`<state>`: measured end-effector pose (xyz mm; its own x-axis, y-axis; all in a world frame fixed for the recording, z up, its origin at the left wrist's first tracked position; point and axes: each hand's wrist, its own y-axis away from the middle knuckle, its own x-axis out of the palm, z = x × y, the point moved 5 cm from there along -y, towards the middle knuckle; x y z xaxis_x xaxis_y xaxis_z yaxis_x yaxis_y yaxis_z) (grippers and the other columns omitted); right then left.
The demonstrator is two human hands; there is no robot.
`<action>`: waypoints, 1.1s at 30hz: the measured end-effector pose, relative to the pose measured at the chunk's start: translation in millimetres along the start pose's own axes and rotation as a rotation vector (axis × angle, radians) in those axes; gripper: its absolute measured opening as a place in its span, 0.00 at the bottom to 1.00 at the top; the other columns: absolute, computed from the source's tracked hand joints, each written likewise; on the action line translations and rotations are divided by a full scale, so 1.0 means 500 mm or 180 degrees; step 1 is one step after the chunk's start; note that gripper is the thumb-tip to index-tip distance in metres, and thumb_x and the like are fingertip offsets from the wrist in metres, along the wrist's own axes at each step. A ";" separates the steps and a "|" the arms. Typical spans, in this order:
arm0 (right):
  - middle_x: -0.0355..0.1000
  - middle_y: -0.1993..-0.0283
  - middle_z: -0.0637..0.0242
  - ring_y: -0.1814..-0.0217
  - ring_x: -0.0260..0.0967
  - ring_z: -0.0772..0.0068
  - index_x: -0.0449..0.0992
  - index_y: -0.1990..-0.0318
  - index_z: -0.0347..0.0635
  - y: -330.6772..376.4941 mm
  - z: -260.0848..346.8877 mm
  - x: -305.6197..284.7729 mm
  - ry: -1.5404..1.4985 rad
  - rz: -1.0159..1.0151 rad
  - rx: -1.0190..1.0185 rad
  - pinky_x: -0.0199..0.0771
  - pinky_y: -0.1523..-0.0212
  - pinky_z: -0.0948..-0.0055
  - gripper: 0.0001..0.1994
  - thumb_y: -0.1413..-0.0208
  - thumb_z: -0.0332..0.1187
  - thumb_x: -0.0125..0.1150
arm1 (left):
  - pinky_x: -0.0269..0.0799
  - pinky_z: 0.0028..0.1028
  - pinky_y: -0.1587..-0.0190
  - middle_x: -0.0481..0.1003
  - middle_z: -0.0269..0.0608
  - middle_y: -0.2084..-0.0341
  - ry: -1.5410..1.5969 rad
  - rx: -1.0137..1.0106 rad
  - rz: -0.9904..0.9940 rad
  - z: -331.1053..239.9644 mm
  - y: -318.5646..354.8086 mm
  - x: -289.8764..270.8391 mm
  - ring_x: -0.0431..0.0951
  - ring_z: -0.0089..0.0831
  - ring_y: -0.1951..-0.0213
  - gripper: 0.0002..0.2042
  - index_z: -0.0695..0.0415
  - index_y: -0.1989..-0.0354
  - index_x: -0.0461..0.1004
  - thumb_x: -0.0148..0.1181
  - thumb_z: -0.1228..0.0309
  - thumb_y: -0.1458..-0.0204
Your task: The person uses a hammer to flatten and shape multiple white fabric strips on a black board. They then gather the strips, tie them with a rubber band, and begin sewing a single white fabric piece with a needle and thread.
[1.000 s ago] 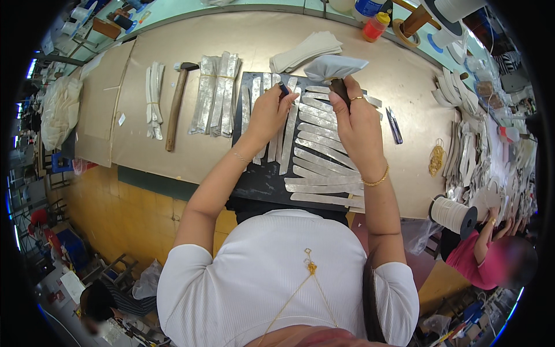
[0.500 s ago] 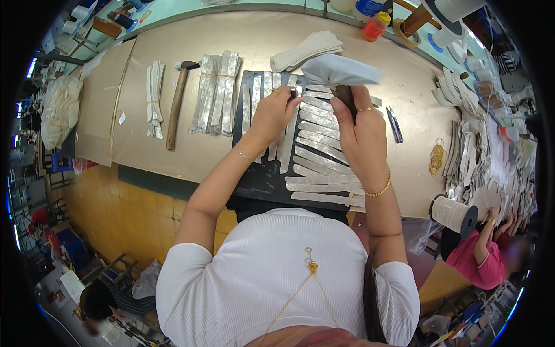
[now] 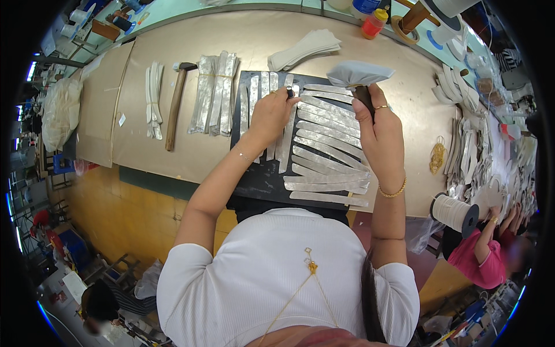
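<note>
My left hand [image 3: 270, 120] is closed around a small dark punch-like tool [image 3: 290, 91], held upright over the upper end of a pale strip on the black board [image 3: 257, 182]. In my right hand [image 3: 383, 136] is the dark handle of a mallet, its head [image 3: 359, 74] wrapped in pale grey-blue material. The mallet is raised to the right of the tool, apart from it. Silvery-beige strips [image 3: 326, 120] fan across the right of the board, under and beside my right hand. More strips [image 3: 255, 95] stand side by side near my left hand.
To the left lie bundled strips [image 3: 218, 87], a wooden-handled hammer [image 3: 177, 110] and a thinner bundle [image 3: 154, 101]. Pale pieces [image 3: 305, 51] are stacked behind the board. A red bottle [image 3: 374, 24] stands at the back. On the right are yellow rings [image 3: 437, 156] and a spool [image 3: 454, 214].
My right hand has swung the mallet to the right, away from the tool. My left hand has barely moved. The pen-like tool on the table's right is now hidden behind my right hand.
</note>
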<state>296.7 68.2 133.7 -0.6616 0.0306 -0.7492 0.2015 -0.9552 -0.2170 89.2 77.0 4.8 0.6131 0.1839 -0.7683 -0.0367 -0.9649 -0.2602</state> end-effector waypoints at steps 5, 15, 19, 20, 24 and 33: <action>0.77 0.64 0.47 0.65 0.77 0.49 0.69 0.40 0.36 0.010 -0.038 -0.009 -0.0244 0.0038 0.0305 0.75 0.65 0.63 0.20 0.33 0.39 0.53 | 0.75 0.41 0.73 0.74 0.46 0.85 0.0674 -0.0433 -0.0149 0.019 -0.024 0.002 0.79 0.51 0.78 0.16 0.65 0.61 0.69 0.59 0.61 0.39; 0.76 0.64 0.44 0.64 0.77 0.47 0.68 0.41 0.29 0.037 -0.074 -0.007 -0.0382 -0.0021 0.0379 0.74 0.64 0.61 0.22 0.33 0.39 0.53 | 0.75 0.32 0.62 0.80 0.48 0.74 0.1610 -0.0547 0.0147 -0.046 -0.121 0.049 0.82 0.39 0.69 0.11 0.65 0.65 0.77 0.65 0.67 0.46; 0.76 0.64 0.43 0.64 0.77 0.47 0.68 0.40 0.29 0.043 -0.090 -0.010 -0.0385 -0.0073 0.0430 0.74 0.63 0.61 0.22 0.33 0.40 0.53 | 0.73 0.35 0.64 0.79 0.50 0.75 0.1248 -0.0318 0.0163 -0.057 -0.128 0.053 0.81 0.43 0.70 0.10 0.63 0.66 0.77 0.64 0.67 0.46; 0.76 0.64 0.43 0.64 0.77 0.47 0.68 0.40 0.29 0.044 -0.093 -0.010 -0.0383 -0.0061 0.0467 0.74 0.63 0.61 0.22 0.33 0.39 0.53 | 0.73 0.36 0.64 0.79 0.50 0.75 0.1209 -0.0276 0.0163 -0.057 -0.128 0.055 0.80 0.44 0.70 0.10 0.63 0.67 0.77 0.64 0.67 0.46; 0.77 0.65 0.44 0.65 0.77 0.47 0.69 0.41 0.29 0.043 -0.091 -0.010 -0.0347 -0.0025 0.0476 0.75 0.64 0.62 0.22 0.33 0.40 0.53 | 0.73 0.38 0.65 0.79 0.52 0.75 0.1075 -0.0250 0.0209 -0.064 -0.132 0.060 0.80 0.46 0.71 0.10 0.63 0.67 0.77 0.65 0.67 0.47; 0.77 0.65 0.45 0.65 0.78 0.49 0.68 0.41 0.29 0.044 -0.091 -0.009 -0.0339 0.0016 0.0480 0.75 0.64 0.62 0.22 0.33 0.39 0.54 | 0.72 0.39 0.65 0.78 0.52 0.76 0.1059 -0.0232 0.0180 -0.066 -0.133 0.062 0.79 0.49 0.71 0.11 0.63 0.68 0.77 0.64 0.66 0.46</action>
<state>336.9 60.3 103.9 -0.7353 0.0022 -0.6778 0.0995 -0.9888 -0.1111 136.6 140.5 17.6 0.8358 0.0701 -0.5445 -0.0288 -0.9848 -0.1711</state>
